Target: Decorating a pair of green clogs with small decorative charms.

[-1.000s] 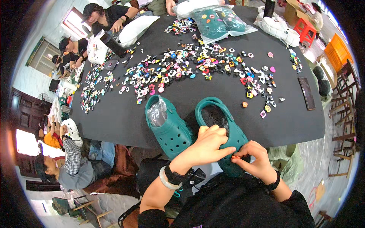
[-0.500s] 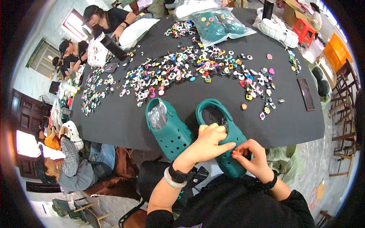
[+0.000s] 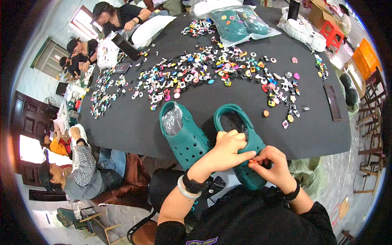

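A green clog (image 3: 249, 179) with holes in its top is tilted at the table's near edge, toe toward me. My left hand (image 3: 229, 152) is closed on it, fingers over the opening and thumb stretched across the upper. Between the thumb and fingers of my right hand (image 3: 274, 164) is a small orange shoe charm (image 3: 254, 162), held against the toe part. My fingers partly hide the charm, and I cannot tell whether its stem sits in a hole. To the left lies the matching green clog (image 3: 185, 143), clear plastic stuffed inside its opening, touched by neither hand.
Many loose colourful charms (image 3: 192, 73) spread across the dark table (image 3: 134, 130). A bag of green clogs (image 3: 241, 28) lies at the far side, a phone (image 3: 332, 103) at the right. Other people (image 3: 118, 20) sit along the left; a red stool (image 3: 331, 34) stands far right.
The view has shifted slightly, so the table's things sit a little to the right. Both hands keep nearly the same hold, with the orange charm still pinched at the clog's toe.
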Motion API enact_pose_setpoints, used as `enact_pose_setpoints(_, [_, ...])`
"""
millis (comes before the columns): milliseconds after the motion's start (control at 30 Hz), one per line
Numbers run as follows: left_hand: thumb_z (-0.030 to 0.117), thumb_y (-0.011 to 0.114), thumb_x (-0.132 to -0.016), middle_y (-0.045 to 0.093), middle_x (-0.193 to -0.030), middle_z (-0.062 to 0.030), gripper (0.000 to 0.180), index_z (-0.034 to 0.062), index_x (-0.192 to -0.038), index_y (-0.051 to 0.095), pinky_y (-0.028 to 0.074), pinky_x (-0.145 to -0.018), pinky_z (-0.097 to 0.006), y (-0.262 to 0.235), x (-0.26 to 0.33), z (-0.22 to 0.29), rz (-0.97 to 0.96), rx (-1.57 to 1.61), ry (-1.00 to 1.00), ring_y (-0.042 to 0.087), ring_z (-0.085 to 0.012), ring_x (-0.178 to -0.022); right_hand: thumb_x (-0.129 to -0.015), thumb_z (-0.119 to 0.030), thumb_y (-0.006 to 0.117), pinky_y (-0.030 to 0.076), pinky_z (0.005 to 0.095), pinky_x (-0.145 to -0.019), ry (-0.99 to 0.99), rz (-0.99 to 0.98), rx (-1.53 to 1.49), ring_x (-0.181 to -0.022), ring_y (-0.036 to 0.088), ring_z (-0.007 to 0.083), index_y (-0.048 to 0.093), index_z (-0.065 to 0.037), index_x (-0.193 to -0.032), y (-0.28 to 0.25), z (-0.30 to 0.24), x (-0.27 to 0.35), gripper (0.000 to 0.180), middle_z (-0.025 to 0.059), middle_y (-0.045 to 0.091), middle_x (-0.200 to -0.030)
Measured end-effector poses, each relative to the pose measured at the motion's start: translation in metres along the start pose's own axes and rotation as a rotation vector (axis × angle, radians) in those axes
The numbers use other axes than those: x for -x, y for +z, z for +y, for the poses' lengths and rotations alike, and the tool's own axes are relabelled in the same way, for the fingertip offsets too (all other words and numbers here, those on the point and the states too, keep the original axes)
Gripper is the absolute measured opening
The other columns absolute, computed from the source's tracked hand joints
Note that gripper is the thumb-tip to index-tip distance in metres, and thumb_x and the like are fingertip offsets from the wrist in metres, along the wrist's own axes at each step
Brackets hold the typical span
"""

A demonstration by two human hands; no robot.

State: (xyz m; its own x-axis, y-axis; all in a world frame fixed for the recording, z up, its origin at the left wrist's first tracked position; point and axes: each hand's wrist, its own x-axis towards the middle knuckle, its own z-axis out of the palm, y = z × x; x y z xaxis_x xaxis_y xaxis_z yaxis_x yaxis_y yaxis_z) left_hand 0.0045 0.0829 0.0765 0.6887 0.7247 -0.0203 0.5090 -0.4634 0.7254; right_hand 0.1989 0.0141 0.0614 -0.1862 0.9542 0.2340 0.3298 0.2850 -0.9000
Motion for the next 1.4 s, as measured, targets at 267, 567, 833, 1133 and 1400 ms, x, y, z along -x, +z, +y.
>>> enact_pose_setpoints(267, [0.038,0.062,-0.085,0.048,-0.076,-0.0035,0.035,0.0065,-0.07,0.061,0.029,-0.081,-0.038,-0.002,0.0,0.0,-0.045,-0.033,-0.012,0.049,-0.0201,-0.087,-0.072,-0.01,0.079,0.04,0.0287,-0.052,-0.03,-0.09,0.004,-0.056,0.052,0.0163,0.064,-0.006,-0.073,-0.006,-0.004,-0.008,0.016,0.0038,0.057,-0.066])
enact_pose_setpoints(567, [0.037,0.062,-0.085,0.049,-0.078,-0.0038,0.035,0.0063,-0.07,0.06,0.029,-0.08,-0.038,-0.004,-0.001,-0.003,-0.059,0.006,0.011,0.049,-0.0212,-0.088,-0.071,-0.012,0.078,0.037,0.032,-0.056,-0.071,-0.141,0.085,-0.056,0.052,0.0179,0.058,-0.009,-0.066,-0.007,-0.004,-0.019,0.021,0.0015,0.052,-0.059])
enact_pose_setpoints(833, [0.037,0.063,-0.084,0.05,-0.078,-0.0032,0.032,0.0071,-0.071,0.061,0.029,-0.079,-0.038,0.003,0.002,-0.003,0.022,-0.008,0.033,0.049,-0.0211,-0.087,-0.071,-0.016,0.076,0.034,0.0325,-0.06,-0.073,-0.205,0.155,-0.056,0.05,0.0177,0.055,-0.011,-0.062,-0.014,-0.007,-0.022,0.024,-0.0008,0.049,-0.056])
enact_pose_setpoints(1133, [0.036,0.065,-0.082,0.05,-0.075,-0.0067,0.034,0.0053,-0.068,0.058,0.033,-0.072,-0.038,0.006,-0.003,-0.012,0.051,0.005,0.085,0.051,-0.0236,-0.081,-0.072,-0.021,0.08,0.037,0.0329,-0.063,0.026,-0.133,0.062,-0.063,0.052,0.0193,0.057,-0.011,-0.069,-0.009,0.001,-0.016,0.025,0.0008,0.052,-0.063])
enact_pose_setpoints(1400, [0.031,0.065,-0.084,0.044,-0.07,-0.0082,0.035,0.0001,-0.069,0.057,0.033,-0.069,-0.036,-0.004,-0.005,-0.005,0.042,0.063,0.083,0.047,-0.0221,-0.074,-0.082,-0.016,0.07,0.049,0.0322,-0.065,0.063,-0.204,-0.004,-0.07,0.064,0.0213,0.066,-0.004,-0.082,-0.025,-0.009,-0.013,0.012,0.0076,0.067,-0.077])
